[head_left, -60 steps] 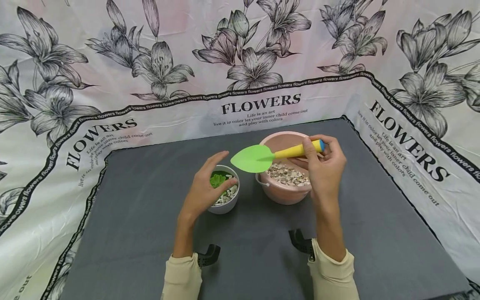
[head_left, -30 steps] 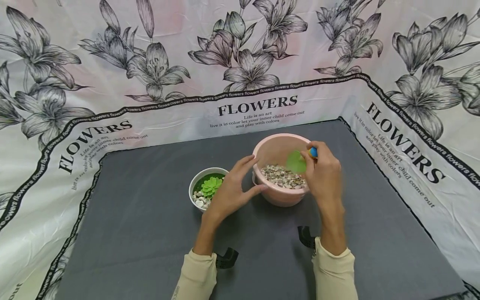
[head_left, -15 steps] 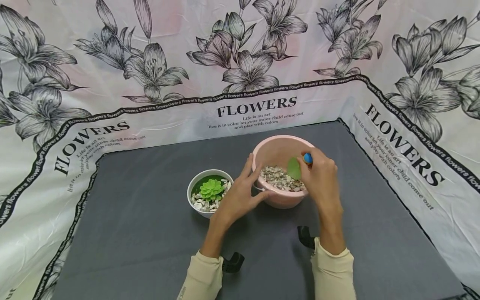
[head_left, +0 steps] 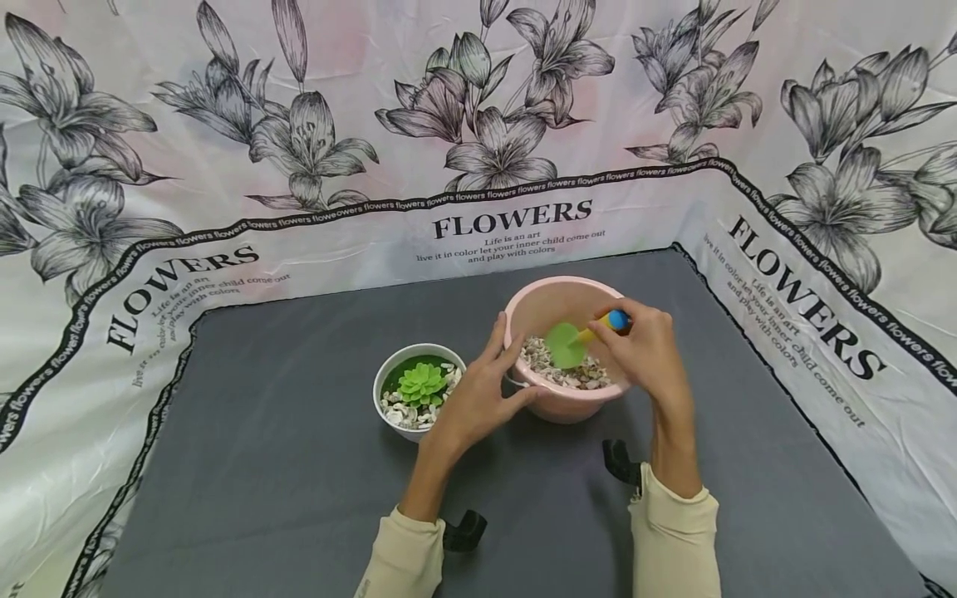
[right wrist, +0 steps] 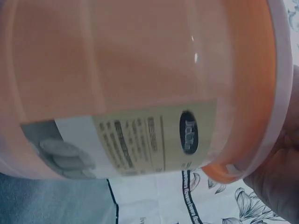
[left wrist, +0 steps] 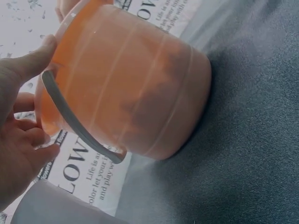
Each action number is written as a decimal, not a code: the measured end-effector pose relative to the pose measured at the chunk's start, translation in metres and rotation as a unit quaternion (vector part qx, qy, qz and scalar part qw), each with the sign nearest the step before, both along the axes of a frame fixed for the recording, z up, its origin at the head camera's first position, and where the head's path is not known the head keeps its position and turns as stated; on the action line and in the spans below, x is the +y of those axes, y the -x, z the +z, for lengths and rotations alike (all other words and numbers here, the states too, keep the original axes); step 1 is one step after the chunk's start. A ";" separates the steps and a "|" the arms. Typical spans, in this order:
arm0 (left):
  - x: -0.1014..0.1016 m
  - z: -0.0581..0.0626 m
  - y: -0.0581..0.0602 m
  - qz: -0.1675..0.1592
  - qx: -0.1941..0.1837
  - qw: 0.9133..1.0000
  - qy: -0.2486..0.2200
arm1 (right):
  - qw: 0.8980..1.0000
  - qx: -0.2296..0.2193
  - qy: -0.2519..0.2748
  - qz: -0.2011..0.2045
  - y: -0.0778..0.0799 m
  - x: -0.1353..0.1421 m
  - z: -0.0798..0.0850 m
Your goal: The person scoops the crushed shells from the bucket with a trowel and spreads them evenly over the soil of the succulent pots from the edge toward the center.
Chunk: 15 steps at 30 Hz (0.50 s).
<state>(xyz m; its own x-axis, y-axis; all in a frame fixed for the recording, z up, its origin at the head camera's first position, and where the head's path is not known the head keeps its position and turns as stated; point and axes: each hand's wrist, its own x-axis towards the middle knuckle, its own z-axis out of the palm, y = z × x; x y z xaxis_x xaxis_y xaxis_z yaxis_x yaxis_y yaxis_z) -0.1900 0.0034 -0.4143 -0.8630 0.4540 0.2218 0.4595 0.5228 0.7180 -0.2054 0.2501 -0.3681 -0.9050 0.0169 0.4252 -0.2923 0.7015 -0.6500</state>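
Observation:
A pink bucket (head_left: 564, 407) of small pebbles (head_left: 537, 357) stands on the table, with its thin carrying handle (left wrist: 77, 123) lowered against the side. My left hand (head_left: 478, 399) holds the bucket's left rim; thumb and fingers are spread along it. In the right hand (head_left: 649, 349) is a toy hand trowel (head_left: 566, 345), gripped by its yellow, blue-ended handle. Its green blade is inside the bucket, over the pebbles; whether it touches them I cannot tell. The bucket wall hides the trowel in the right wrist view, where only part of the right hand (right wrist: 280, 168) shows by the rim.
Left of the bucket sits a white pot (head_left: 380, 382) holding a green succulent (head_left: 422, 384) and white stones. A printed label (right wrist: 154, 140) is on the bucket. Flower-printed fabric (head_left: 516, 216) hangs around the grey tabletop (head_left: 292, 465).
The right hand has lowered the trowel into the bucket, and its blade has since turned left and become more visible. My left hand has moved from the white pot to the bucket's rim.

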 end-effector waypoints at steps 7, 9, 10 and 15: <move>0.001 -0.001 0.003 -0.003 0.010 1.000 -0.002 | 0.999 -0.012 0.038 -0.018 0.003 0.002 0.001; 0.002 -0.001 0.003 -0.005 0.015 1.000 -0.005 | 0.998 -0.022 0.052 -0.039 0.003 0.002 0.004; 0.002 -0.001 0.002 -0.005 0.015 1.000 -0.005 | 0.997 -0.032 0.057 -0.047 0.002 0.001 0.005; 0.001 -0.003 0.000 -0.002 0.007 1.000 -0.005 | 0.987 -0.099 0.107 -0.063 0.001 -0.001 0.009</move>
<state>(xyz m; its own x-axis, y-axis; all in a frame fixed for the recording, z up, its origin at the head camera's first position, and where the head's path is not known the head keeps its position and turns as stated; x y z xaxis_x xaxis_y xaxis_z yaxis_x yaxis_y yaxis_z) -0.1898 0.0041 -0.4175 -0.8577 0.4555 0.2385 0.4719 0.5129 0.7171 -0.2064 0.2487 -0.3595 -0.9553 0.2040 0.2141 -0.0638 0.5649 -0.8227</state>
